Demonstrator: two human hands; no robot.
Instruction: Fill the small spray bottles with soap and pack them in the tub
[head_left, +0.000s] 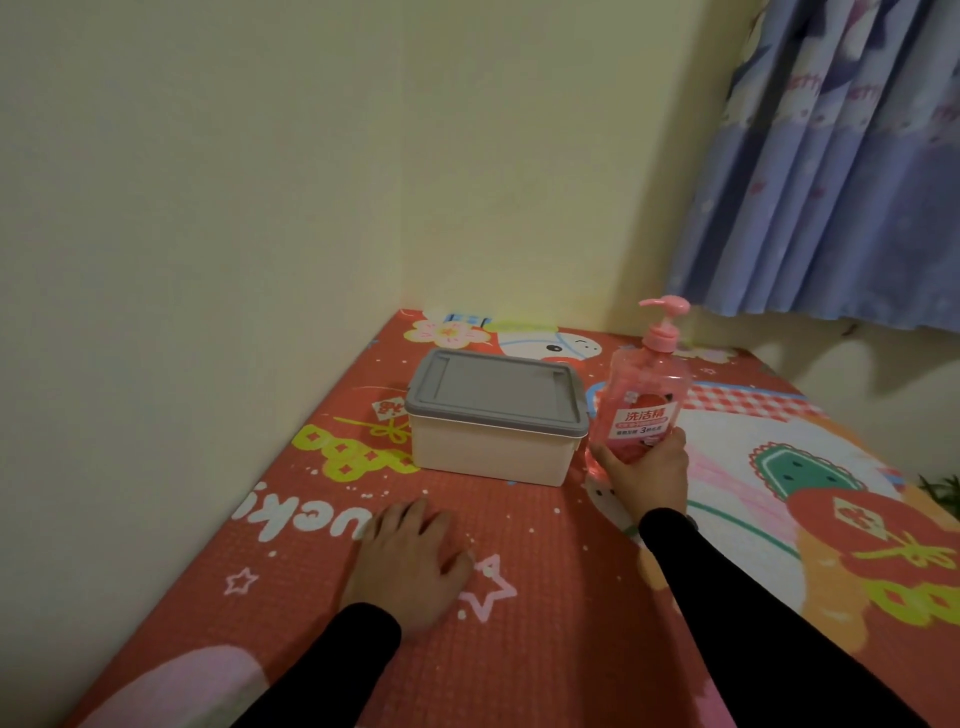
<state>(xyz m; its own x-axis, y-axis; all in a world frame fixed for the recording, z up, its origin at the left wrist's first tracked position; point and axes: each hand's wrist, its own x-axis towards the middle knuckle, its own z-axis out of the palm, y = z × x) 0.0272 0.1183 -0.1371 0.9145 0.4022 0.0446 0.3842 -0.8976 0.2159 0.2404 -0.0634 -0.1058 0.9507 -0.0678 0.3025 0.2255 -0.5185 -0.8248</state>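
Observation:
A pink pump bottle of soap stands upright on the red patterned mat, just right of the tub. My right hand is wrapped around its lower part. The tub is cream-coloured with a grey lid closed on it, and it sits near the wall. My left hand lies flat on the mat in front of the tub, fingers spread, holding nothing. No small spray bottles are in view.
The red cartoon-print mat covers the floor up to a cream wall on the left and behind. A blue curtain hangs at the upper right. A pink-clad knee shows at the bottom left.

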